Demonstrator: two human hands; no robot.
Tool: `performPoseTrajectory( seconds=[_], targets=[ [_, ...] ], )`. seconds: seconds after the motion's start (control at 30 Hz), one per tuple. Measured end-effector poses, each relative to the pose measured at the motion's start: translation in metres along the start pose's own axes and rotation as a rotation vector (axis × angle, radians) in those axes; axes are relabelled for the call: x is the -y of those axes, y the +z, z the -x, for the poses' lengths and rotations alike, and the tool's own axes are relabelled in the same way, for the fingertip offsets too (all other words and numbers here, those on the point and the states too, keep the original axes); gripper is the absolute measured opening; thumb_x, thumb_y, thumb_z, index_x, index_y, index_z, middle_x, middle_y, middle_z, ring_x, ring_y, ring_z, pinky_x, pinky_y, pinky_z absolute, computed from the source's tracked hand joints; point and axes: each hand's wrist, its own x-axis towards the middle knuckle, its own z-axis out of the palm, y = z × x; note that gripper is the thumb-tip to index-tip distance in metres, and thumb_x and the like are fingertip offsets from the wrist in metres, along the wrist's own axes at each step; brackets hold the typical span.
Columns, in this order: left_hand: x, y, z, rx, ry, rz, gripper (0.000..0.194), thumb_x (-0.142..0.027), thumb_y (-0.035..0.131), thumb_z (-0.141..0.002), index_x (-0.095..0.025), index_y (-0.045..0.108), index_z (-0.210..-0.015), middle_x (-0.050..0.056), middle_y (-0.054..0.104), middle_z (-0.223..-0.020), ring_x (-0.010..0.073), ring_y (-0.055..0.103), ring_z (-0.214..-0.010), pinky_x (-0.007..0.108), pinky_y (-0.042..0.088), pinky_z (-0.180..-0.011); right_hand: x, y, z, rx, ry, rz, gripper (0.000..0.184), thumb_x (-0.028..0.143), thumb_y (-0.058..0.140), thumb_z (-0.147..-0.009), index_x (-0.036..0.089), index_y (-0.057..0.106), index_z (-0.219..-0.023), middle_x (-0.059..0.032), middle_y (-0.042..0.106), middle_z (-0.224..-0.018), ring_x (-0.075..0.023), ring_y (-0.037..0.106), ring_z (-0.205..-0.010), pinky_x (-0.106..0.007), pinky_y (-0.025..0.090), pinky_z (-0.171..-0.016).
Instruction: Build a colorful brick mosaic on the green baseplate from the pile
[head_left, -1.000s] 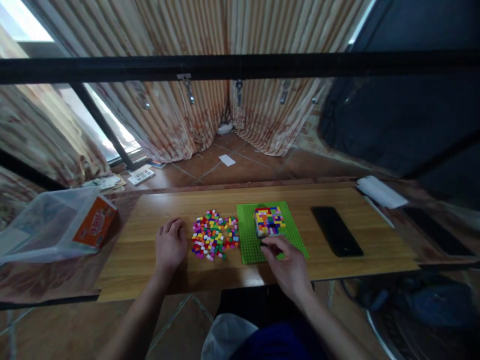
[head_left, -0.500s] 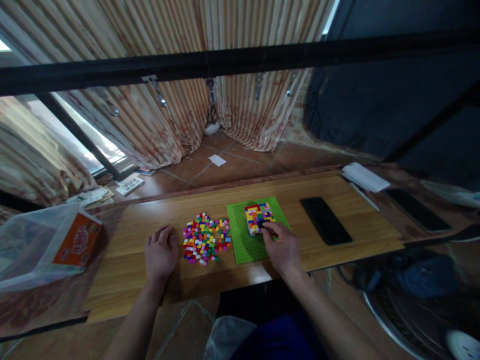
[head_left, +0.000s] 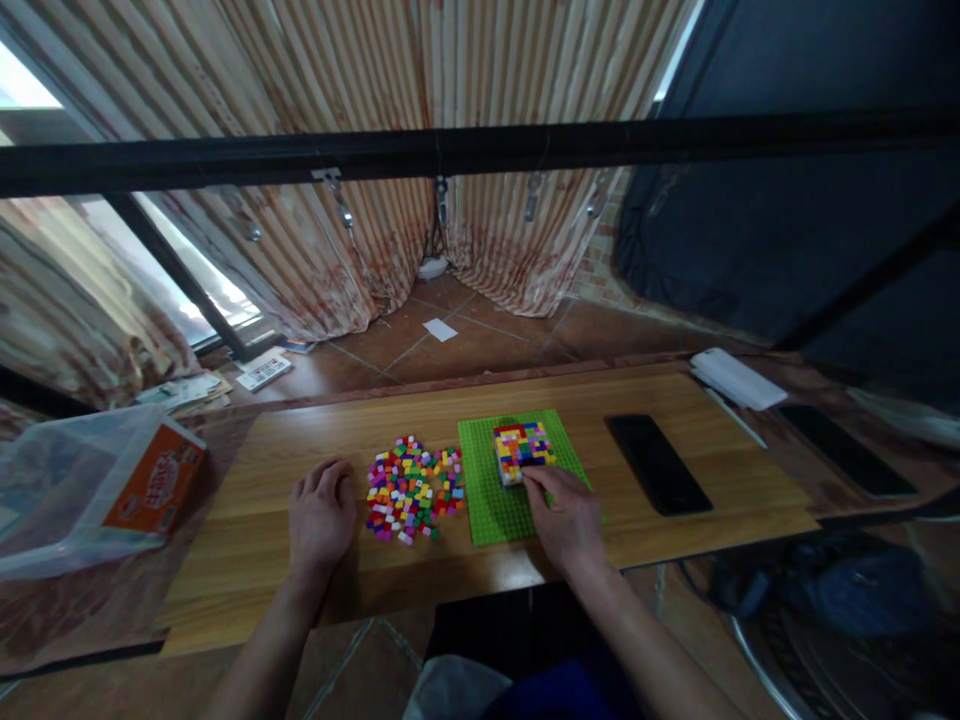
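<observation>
Around brick block, baseplate margin

I counted one baseplate and one brick block at the right hand, two black slabs to its right. One brick heap lay by the left hand.

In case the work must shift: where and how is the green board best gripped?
Probably pinch the green board at its bare near-left corner, coming from the near side of the table. It looks thin and lies flat; the brick block sits toward its far half, loose bricks lie close by its left edge, and the right hand is over its near-right part.
</observation>
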Motion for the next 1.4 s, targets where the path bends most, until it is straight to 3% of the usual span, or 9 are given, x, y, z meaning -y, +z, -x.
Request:
performPoseTrajectory(
  seconds=[0.37, 0.67, 0.8, 0.93, 1.1, 1.4],
  targets=[
    [0.001, 0.001, 0.001, 0.008, -0.012, -0.014, 0.033, -0.03, 0.039, -0.093, -0.015, 0.064, -0.108, 0.014, 0.067, -0.114, 0.029, 0.06, -0.106, 0.045, 0.047, -0.097, -0.006, -0.005, -0.004, 0.006, 0.164, -0.154, 0.024, 0.033, 0.054, -0.088, 0.021, 0.074, -0.097, -0.0078, 0.077, -0.099, -0.0237, 0.071, -0.091, -0.042, 0.055, -0.085],
    [-0.001, -0.001, -0.001, 0.011, -0.009, -0.002, 0.032, -0.029, 0.039, -0.092, -0.016, 0.064, -0.107, 0.015, 0.067, -0.114, 0.0291, 0.06, -0.105, 0.046, 0.047, -0.096, -0.004, -0.006, -0.007, -0.147, 0.347, -0.234, 0.033, 0.046, 0.058, -0.086, 0.017, 0.069, -0.095, -0.0107, 0.072, -0.091, -0.023, 0.066, -0.081, -0.039, 0.052, -0.077],
    [-0.001, 0.0, -0.001, 0.006, -0.019, 0.0, 0.032, -0.028, 0.04, -0.091, -0.016, 0.064, -0.107, 0.014, 0.068, -0.114, 0.0288, 0.061, -0.105, 0.045, 0.047, -0.096, -0.015, -0.006, -0.009, -0.266, 0.31, -0.041, 0.043, 0.05, 0.055, -0.086, 0.015, 0.064, -0.109, -0.0148, 0.066, -0.105, -0.0283, 0.059, -0.101, -0.047, 0.046, -0.09],
    [-0.001, 0.002, 0.0, 0.004, -0.024, -0.003, 0.032, -0.028, 0.04, -0.091, -0.015, 0.065, -0.107, 0.014, 0.067, -0.114, 0.0293, 0.06, -0.106, 0.045, 0.047, -0.097, -0.018, 0.003, -0.008, -0.225, 0.245, 0.007, 0.054, 0.053, 0.052, -0.089, 0.012, 0.054, -0.125, -0.0195, 0.06, -0.121, -0.031, 0.052, -0.116, -0.051, 0.04, -0.099],
    [-0.002, 0.0, 0.001, 0.001, -0.026, -0.001, 0.031, -0.029, 0.04, -0.092, -0.017, 0.065, -0.106, 0.012, 0.067, -0.114, 0.0282, 0.06, -0.104, 0.044, 0.047, -0.097, -0.013, 0.017, -0.007, -0.187, 0.219, 0.003, 0.057, 0.055, 0.053, -0.089, 0.013, 0.052, -0.126, -0.0204, 0.057, -0.125, -0.0317, 0.05, -0.119, -0.052, 0.039, -0.1],
    [-0.008, -0.002, 0.002, 0.023, -0.061, 0.015, 0.03, -0.026, 0.041, -0.091, -0.018, 0.065, -0.107, 0.012, 0.066, -0.115, 0.0282, 0.058, -0.106, 0.044, 0.045, -0.098, -0.018, 0.025, -0.006, -0.185, 0.325, -0.146, 0.06, 0.056, 0.061, -0.082, 0.014, 0.055, -0.125, -0.0187, 0.061, -0.123, -0.0303, 0.055, -0.115, -0.051, 0.039, -0.101]
  ],
)
